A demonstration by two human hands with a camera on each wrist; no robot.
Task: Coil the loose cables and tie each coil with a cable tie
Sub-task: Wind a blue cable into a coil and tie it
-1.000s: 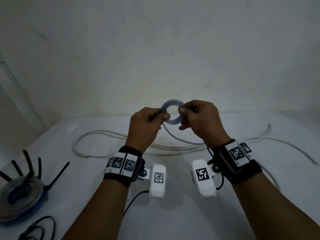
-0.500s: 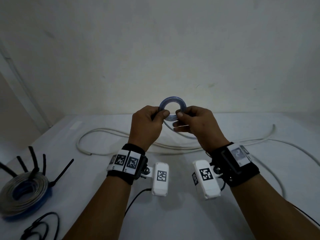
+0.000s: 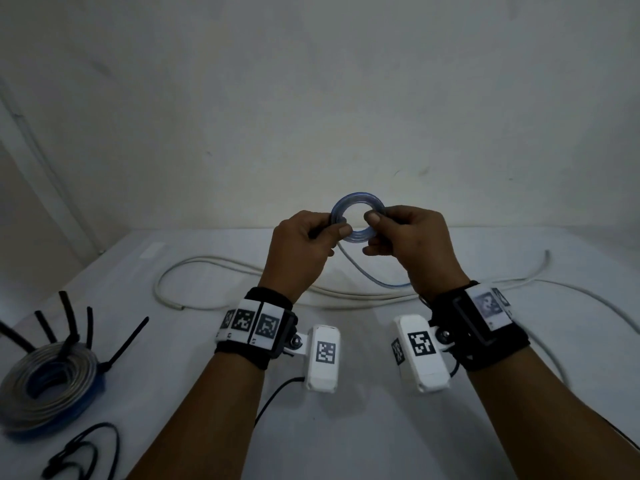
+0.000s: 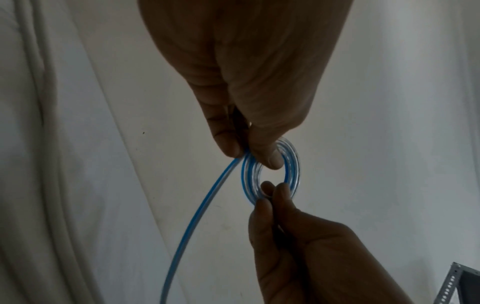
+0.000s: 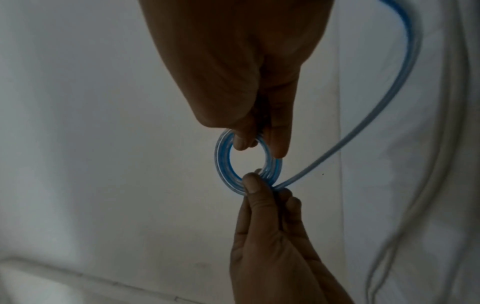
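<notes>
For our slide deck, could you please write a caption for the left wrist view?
Both hands, left and right, pinch a small blue coil, its loose tail trailing down.

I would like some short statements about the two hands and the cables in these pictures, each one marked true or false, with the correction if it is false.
1. Both hands pinch the small blue coil. True: the left hand holds its left side, the right hand its right side.
2. The blue coil lies flat on the table. False: it is held up above the table.
3. A loose blue tail hangs from the coil. True.
4. A cable tie is already around the blue coil. False: none is visible on it.
5. A larger coil with black ties sticking up lies at the left. True.
6. The white cable is coiled. False: it lies loose.
</notes>
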